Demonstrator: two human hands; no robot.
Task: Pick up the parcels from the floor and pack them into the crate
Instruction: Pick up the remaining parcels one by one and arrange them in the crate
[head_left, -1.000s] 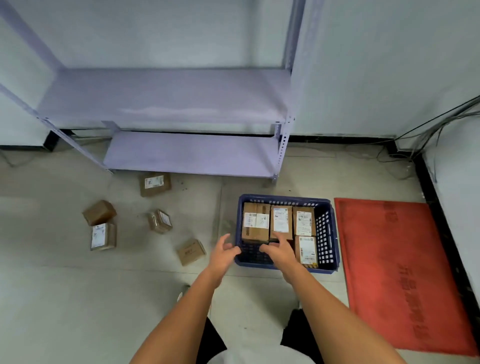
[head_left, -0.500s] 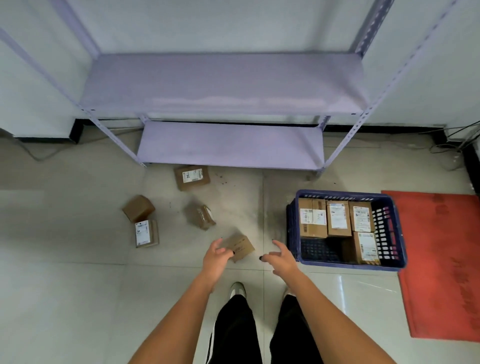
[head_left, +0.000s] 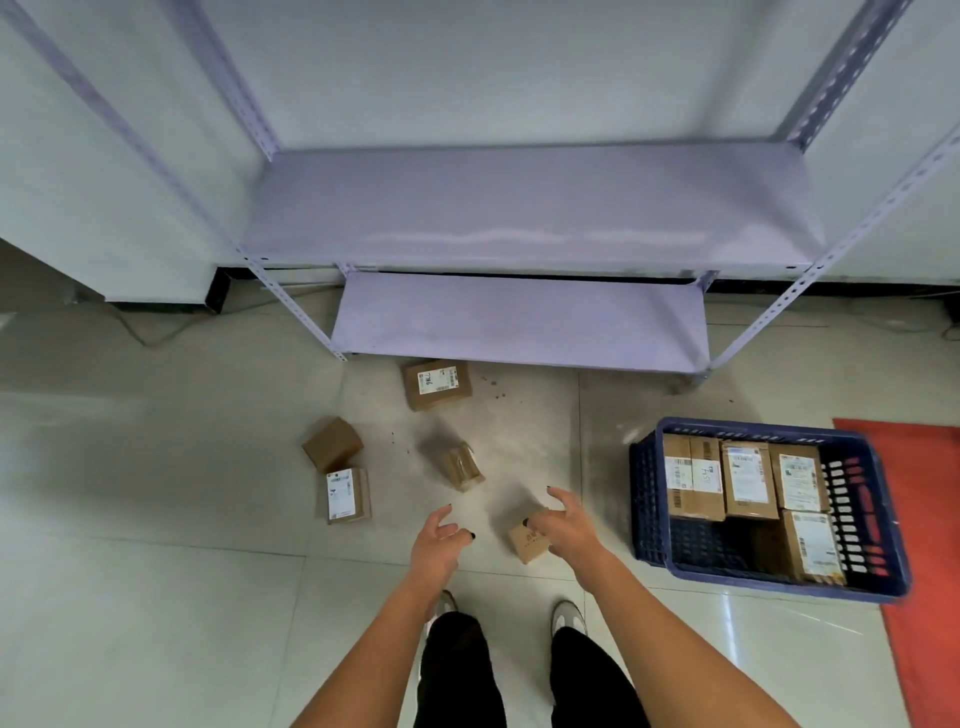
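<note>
Head view is showing both hands having swung away from the blue crate (head_left: 769, 582) and over to the floor parcels; a second ago they were working at the crate's near edge, and now the crate is sitting well off to the right of the right hand (head_left: 569, 525). That suggests one placement is finished and the next pick-up is beginning. The right hand is reaching down with fingers spread and relaxed, hanging over the nearest small parcel (head_left: 527, 543) and not yet gripping it. The left hand (head_left: 439, 540) is also loose and empty, hovering just left of that same parcel.

Beyond the fingertips a taped parcel (head_left: 457, 464) is lying, and farther ahead a labelled parcel (head_left: 438, 383) is sitting by the shelf's lower edge. Off to the left of the left hand, a plain box (head_left: 332, 442) and a box with a white label (head_left: 347, 495) are resting side by side. Five parcels are remaining on the floor.

The far label is carrying handwritten marks, seemingly "986"; the printed labels are too small to read.
</note>
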